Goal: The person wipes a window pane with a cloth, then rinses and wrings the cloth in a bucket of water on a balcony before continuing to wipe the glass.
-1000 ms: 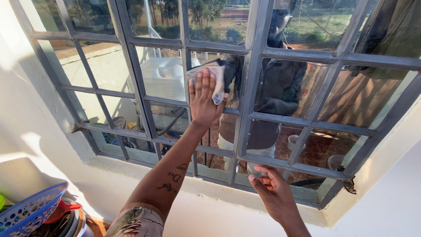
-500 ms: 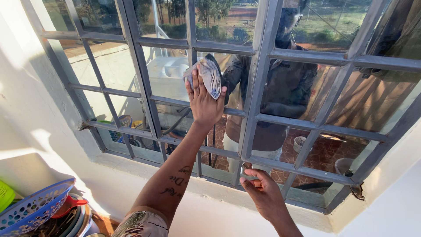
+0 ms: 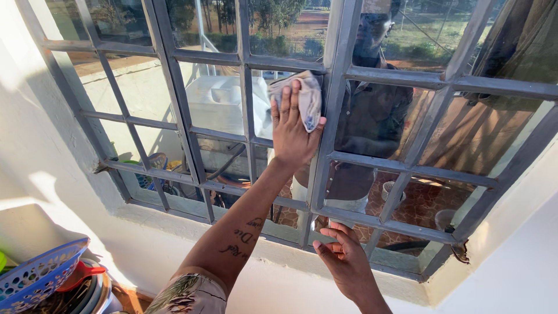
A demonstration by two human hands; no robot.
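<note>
Your left hand [image 3: 295, 129] slid the grey cloth [image 3: 303, 96] right to the window bar [image 3: 329, 110], gripping it, right hand [image 3: 343, 259] open on the sill, blue basket [image 3: 35, 276] bottom left

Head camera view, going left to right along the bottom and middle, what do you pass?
Blue perforated basket → red handle → left hand pressing a cloth on the glass → right hand on the grey window frame → white wall.
</note>
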